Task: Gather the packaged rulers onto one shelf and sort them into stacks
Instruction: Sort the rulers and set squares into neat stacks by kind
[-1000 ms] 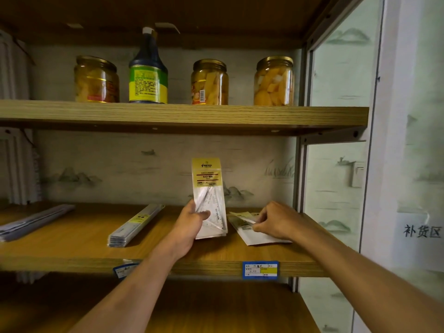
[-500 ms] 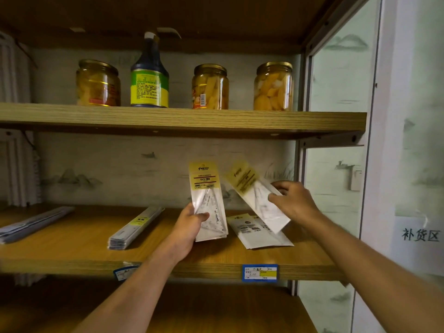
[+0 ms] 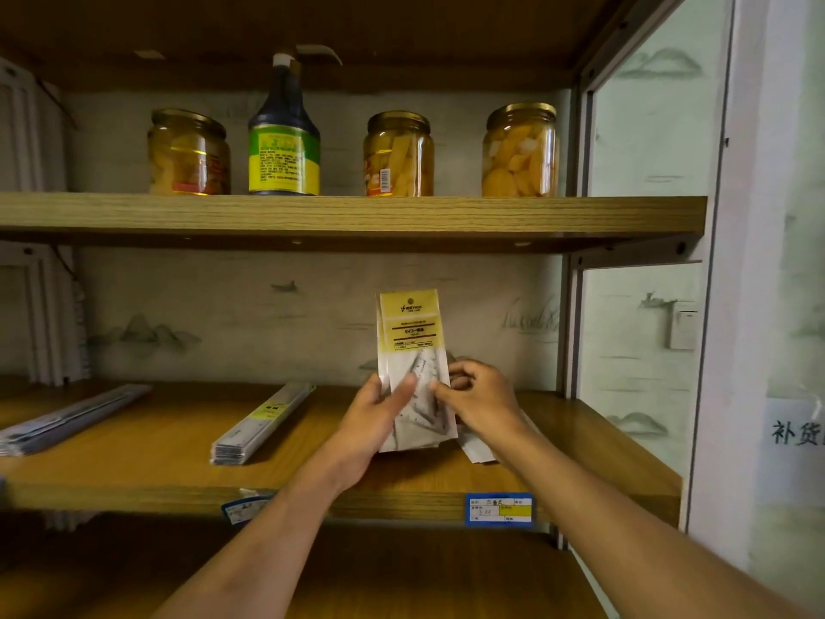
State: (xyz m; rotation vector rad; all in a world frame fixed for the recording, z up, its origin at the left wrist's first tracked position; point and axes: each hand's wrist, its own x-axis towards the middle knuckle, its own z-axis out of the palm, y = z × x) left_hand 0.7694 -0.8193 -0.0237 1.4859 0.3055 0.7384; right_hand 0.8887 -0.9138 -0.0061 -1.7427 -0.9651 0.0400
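centre of the frame: upright packaged set squares (image 3: 413,364), yellow header card on top, lower edge resting on the middle shelf (image 3: 147,444). left hand (image 3: 379,417) gripping the lower part, thumb across the front. right hand (image 3: 480,402) pinching the right edge, fingers curled behind. another flat pack (image 3: 480,453) lying on the shelf under the right wrist, mostly hidden. left of centre: stack of long packaged rulers (image 3: 263,424) lying flat; far left: a second long stack (image 3: 71,417). upper shelf (image 3: 357,216): three jars (image 3: 399,154) and a dark bottle (image 3: 283,140). blue price tag (image 3: 499,509) on the shelf edge.
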